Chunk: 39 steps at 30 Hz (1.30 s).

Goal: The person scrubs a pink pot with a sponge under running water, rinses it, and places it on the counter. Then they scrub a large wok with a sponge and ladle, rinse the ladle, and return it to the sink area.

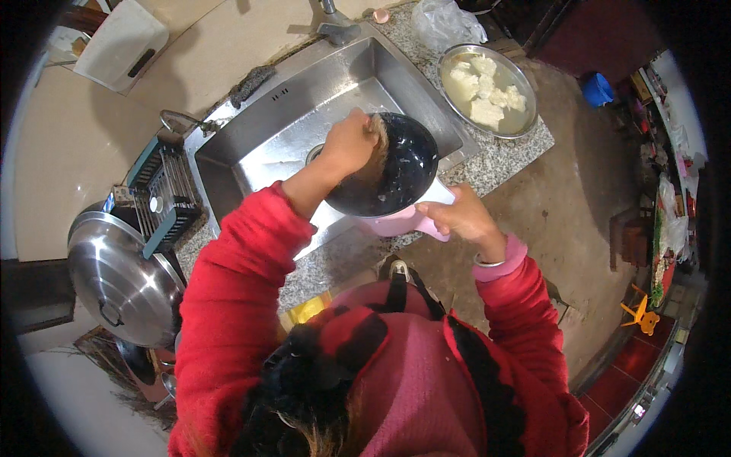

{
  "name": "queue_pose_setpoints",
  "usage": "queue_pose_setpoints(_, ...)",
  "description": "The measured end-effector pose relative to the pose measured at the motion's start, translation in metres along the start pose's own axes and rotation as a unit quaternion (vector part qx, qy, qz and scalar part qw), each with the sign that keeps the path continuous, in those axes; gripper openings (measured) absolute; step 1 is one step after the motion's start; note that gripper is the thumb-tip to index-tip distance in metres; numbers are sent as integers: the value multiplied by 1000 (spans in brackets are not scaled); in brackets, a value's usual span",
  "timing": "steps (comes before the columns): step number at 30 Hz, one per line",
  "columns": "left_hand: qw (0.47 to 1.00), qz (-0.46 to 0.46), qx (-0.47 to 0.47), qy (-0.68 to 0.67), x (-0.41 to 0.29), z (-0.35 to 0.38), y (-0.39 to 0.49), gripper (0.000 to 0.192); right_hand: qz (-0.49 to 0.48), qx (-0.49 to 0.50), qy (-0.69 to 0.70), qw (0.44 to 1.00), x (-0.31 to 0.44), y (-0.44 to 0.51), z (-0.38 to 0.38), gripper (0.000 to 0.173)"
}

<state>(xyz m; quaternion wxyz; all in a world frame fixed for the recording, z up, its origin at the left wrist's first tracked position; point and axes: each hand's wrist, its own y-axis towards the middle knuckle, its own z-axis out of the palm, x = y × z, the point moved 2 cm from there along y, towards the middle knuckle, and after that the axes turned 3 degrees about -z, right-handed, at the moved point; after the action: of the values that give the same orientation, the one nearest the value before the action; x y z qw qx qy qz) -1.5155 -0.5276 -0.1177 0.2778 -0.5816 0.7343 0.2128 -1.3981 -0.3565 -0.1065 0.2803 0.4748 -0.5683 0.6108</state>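
Observation:
A pot with a pink outside and a dark inside point(414, 154) is tilted over the near right part of the stainless steel sink point(285, 128). My right hand point(465, 217) grips its pale pink handle point(438, 197), thumb on top. Inside the pot, against its left part, my left hand point(349, 143) is closed on a brownish scrubbing pad point(378, 137), slightly blurred. My fingers hide part of the pad. The sink drain point(314, 153) shows partly behind my left wrist.
A metal bowl point(531, 123) of cloudy liquid with pale chunks stands on the granite counter point(508, 157), right of the sink, near a clear plastic bag point(445, 25). A faucet point(340, 31) is behind the sink. Left are a dish rack point(165, 197) and a large domed metal lid point(123, 280).

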Motion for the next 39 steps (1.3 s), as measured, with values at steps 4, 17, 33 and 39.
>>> queue_pose_setpoints(4, 998, -35, 18, -38, -15, 26, 14, 23, 14, 12, -15, 1000, 3, 2, 1, 26)
queue_pose_setpoints(17, 868, 150, 457, -122, -31, 18, -25, 30, 4, -43, 29, 999, 2, 4, -5, 21)
queue_pose_setpoints(33, 992, -59, 52, 99, 120, -95, -49, 18, -25, -14, -185, 982, 79, 49, -4, 24)
queue_pose_setpoints(39, 983, -157, 7, 95, 166, -102, -93, 21, -55, -11, -517, 854, 118, 79, 35, 41)
